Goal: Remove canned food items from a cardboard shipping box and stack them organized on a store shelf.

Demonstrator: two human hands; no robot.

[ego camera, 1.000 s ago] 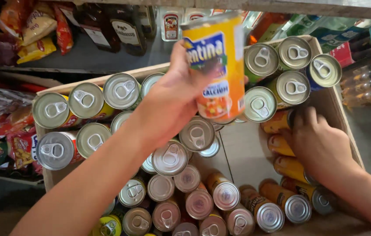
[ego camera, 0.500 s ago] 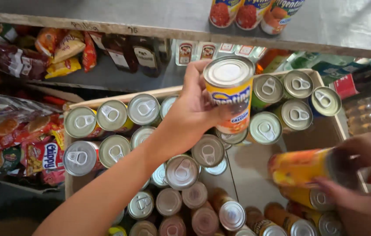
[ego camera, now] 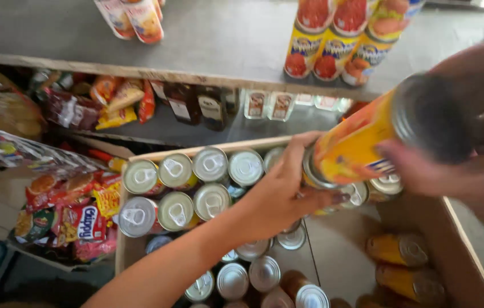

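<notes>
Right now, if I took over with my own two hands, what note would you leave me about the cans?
Left hand: reaching over the cardboard box, fingers touching the lower end of the yellow-orange can.
Right hand: gripping that same can near its top, tilted, above the box.
Done: several matching cans stand on the grey shelf.
Left: many silver-topped cans stand in the box, and a few lie on their sides at the right.

Tall yellow-orange tin can (ego camera: 367,140) gripped by both hands, left hand (ego camera: 279,197) at seven o'clock, right hand (ego camera: 459,165) at three o'clock, open cardboard box of silver-topped cans (ego camera: 470,256) below.
</notes>
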